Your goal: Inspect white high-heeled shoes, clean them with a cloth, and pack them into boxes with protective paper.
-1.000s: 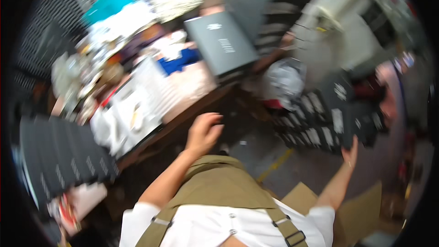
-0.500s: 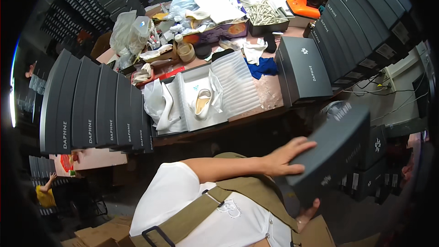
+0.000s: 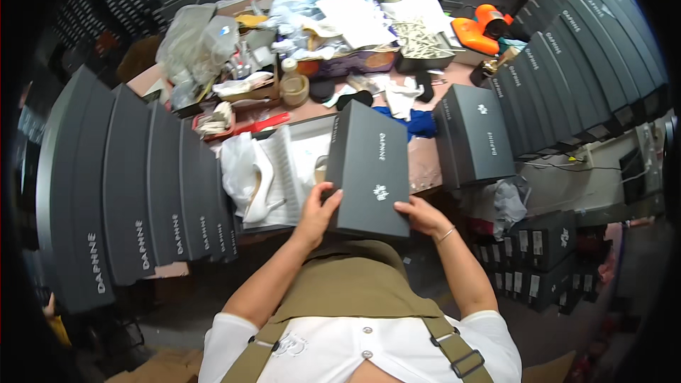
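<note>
Between my two hands is a dark grey shoe box (image 3: 370, 170), held in front of me over the table's near edge. My left hand (image 3: 318, 214) grips its left side near the lower corner, thumb on top. On the opposite lower side, my right hand (image 3: 424, 216) has hold of it, fingers mostly underneath or hidden. Just to the left lies an open shoe box with white tissue paper (image 3: 237, 156) and a white high-heeled shoe (image 3: 262, 184). The other white shoe (image 3: 320, 168) is mostly covered by the held box.
Rows of grey shoe boxes (image 3: 128, 191) stand at left, with more boxes (image 3: 560, 85) at right. A single closed box (image 3: 477, 135) sits at the table's right. Behind are a blue cloth (image 3: 418, 122), a glue jar (image 3: 294, 85), a box of white sticks (image 3: 418, 42) and an orange tool (image 3: 477, 34).
The grey shoe box has come from my lower right to the middle, beside the open one. My left hand has moved back leftward with it, and both hands now grip its near end.
</note>
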The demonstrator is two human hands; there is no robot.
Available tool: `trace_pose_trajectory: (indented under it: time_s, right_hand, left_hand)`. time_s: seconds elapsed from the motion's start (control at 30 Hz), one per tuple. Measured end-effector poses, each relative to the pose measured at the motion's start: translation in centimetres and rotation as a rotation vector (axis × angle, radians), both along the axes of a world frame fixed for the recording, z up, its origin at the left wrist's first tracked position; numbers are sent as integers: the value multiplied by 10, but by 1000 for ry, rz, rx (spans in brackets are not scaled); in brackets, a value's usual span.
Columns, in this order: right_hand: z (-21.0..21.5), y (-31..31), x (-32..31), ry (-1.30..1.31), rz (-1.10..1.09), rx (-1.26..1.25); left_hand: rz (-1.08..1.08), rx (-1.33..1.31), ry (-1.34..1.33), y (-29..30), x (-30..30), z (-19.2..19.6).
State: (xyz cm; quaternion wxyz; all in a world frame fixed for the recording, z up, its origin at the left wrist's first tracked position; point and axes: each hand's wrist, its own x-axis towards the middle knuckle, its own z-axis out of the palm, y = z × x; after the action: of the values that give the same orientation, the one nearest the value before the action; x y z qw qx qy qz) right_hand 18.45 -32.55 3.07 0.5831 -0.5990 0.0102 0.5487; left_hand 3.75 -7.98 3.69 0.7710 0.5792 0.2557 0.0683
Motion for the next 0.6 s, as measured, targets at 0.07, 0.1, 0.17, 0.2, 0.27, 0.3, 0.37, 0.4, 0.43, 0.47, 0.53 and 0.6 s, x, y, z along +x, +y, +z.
trace_pose_trajectory:
  time_s: [0.07,0.1,0.17,0.2,0.27,0.3,0.37,0.4,0.43,0.47,0.53,0.6]
  right_hand:
    - [0,-3,-8,107,-92,96]
    - [2,-3,-9,109,-103,124]
    - [10,-6,-4,110,-151,159]
    - [12,-4,-4,124,-175,185]
    - [18,0,4,21,-176,142]
    - [20,-1,9,-33,-209,140]
    - [43,11,15,-63,-373,122]
    - [55,15,20,-168,-399,174]
    - [67,16,25,-242,-359,254]
    - [83,15,31,-314,-318,334]
    - [143,15,41,-670,-225,259]
    - [187,-11,62,-1016,-165,174]
  left_hand:
    - [15,-250,-50,6,1,18]
    - [-13,-329,-81,12,-2,2]
    - [-20,-284,-84,0,-12,-4]
    - [-22,-252,-72,-2,-17,-1]
    - [-38,-86,-58,-19,-13,9]
    - [-20,12,-44,-22,-11,8]
    - [-26,233,-30,-20,-11,3]
    - [-81,444,28,-20,-10,3]
    - [-130,649,86,-20,-9,1]
    - [-182,852,147,-21,-8,0]
    - [-163,997,171,-28,-10,-4]
    - [-151,1053,181,-30,-4,-3]
